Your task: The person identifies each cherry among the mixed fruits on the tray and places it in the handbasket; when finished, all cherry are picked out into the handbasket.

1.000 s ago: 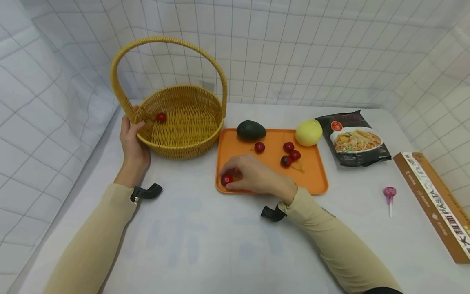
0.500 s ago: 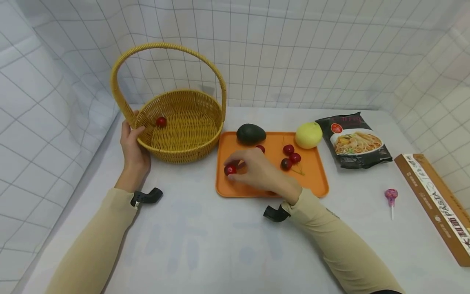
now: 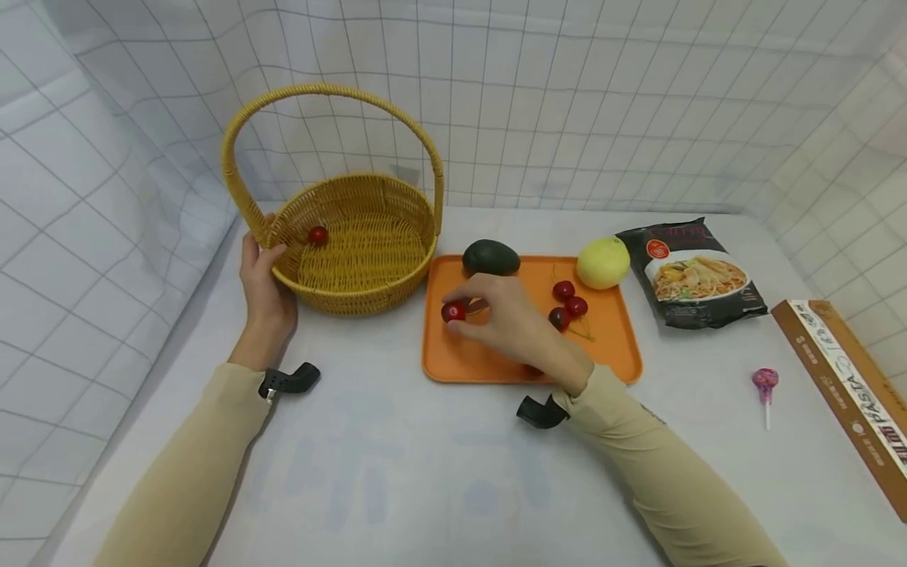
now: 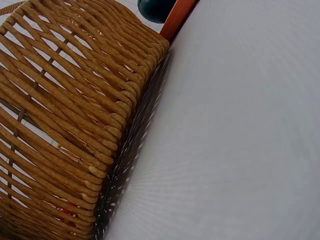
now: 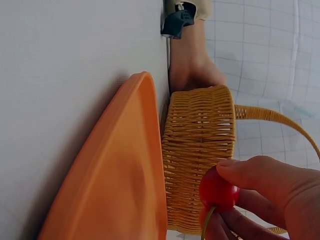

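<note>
My right hand (image 3: 506, 319) pinches a dark red cherry (image 3: 453, 311) between thumb and fingers, above the left part of the orange tray (image 3: 446, 358). In the right wrist view the cherry (image 5: 217, 190) has its green stem hanging down. My left hand (image 3: 268, 291) holds the left side of the yellow wicker basket (image 3: 354, 303), thumb at the rim. Another cherry (image 3: 318, 235) lies inside that basket. On the tray sit several more cherries (image 3: 577, 306), some with stems. Basket weave (image 4: 65, 100) fills much of the left wrist view, which shows no fingers.
A dark green avocado (image 3: 491, 257) lies at the tray's back edge, a yellow-green round fruit (image 3: 603, 263) at its back right corner. Further right are a black noodle packet (image 3: 694, 274), a pink lollipop (image 3: 765, 379) and a long pasta box (image 3: 843, 394). The basket's tall handle (image 3: 333, 90) arches upward.
My right hand has raised the cherry from the tray's front left corner and moved it slightly away from me. It now hides a cherry near the avocado. My left hand stays on the basket.
</note>
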The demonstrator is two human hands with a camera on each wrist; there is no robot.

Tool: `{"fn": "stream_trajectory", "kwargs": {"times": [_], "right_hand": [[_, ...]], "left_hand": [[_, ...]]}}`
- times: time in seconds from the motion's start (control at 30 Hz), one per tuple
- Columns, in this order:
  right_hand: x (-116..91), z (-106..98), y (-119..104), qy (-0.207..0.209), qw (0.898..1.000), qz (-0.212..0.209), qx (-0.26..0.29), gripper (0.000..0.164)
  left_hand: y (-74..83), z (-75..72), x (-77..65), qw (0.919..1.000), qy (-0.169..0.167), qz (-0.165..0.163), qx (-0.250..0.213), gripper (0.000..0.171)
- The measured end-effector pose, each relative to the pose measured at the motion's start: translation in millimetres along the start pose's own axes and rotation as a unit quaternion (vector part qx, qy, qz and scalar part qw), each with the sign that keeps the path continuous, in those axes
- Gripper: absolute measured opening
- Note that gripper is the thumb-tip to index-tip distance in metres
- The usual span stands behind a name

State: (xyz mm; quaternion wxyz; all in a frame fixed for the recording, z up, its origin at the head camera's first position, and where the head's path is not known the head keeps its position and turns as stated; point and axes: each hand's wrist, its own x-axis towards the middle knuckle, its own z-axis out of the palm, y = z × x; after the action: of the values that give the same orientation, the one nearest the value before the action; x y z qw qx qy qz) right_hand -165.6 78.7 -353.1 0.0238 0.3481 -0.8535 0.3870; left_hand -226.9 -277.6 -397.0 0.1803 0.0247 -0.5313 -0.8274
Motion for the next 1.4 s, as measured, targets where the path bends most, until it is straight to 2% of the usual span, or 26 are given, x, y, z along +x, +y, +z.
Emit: {"fn": "stream_trajectory", "kwargs": {"times": [0.17,0.33,0.43,0.57,0.77,0.9,1.03,1.2,1.4], "right_hand": [[3.5,-1.4,-2.5,0.026,0.999,-0.027,-0.018,0.031],[18.1,-4.5,-8.4,0.049,0.997,-0.041,-0.038,0.030],[28.2,-8.1,-13.0,0.054,0.997,-0.038,-0.044,0.030],[42.3,-11.0,-18.7,0.048,0.997,-0.031,-0.042,0.032],[67.0,-5.6,-27.6,0.037,0.999,-0.022,-0.029,0.035],[75.2,-1.7,-32.0,0.017,0.998,0.001,-0.063,0.042],[69.3,-4.1,-31.2,0.025,0.996,0.024,-0.086,0.046],[48.8,-17.2,-21.8,0.064,0.995,0.015,-0.079,0.040],[16.9,-36.5,-7.2,0.051,0.996,0.030,-0.071,0.034]], "left_hand": [[2.6,-2.0,-0.5,0.9998,0.001,0.005,-0.018,0.050],[3.8,-5.2,-2.4,0.9999,0.012,0.008,-0.005,0.049],[2.6,-4.6,-2.2,0.9999,0.005,0.012,-0.008,0.050],[1.9,-2.5,-0.9,0.9998,-0.003,0.016,-0.008,0.050],[2.1,-0.4,1.7,0.9998,0.004,0.014,-0.009,0.048],[-0.6,1.0,3.5,0.9999,-0.001,0.011,-0.008,0.047],[-3.6,-0.1,2.7,1.0000,-0.004,0.005,0.001,0.048],[-3.6,-0.9,1.6,0.9998,-0.005,0.009,0.015,0.048],[-2.4,1.6,0.9,0.9998,-0.004,0.011,0.014,0.049]]}}
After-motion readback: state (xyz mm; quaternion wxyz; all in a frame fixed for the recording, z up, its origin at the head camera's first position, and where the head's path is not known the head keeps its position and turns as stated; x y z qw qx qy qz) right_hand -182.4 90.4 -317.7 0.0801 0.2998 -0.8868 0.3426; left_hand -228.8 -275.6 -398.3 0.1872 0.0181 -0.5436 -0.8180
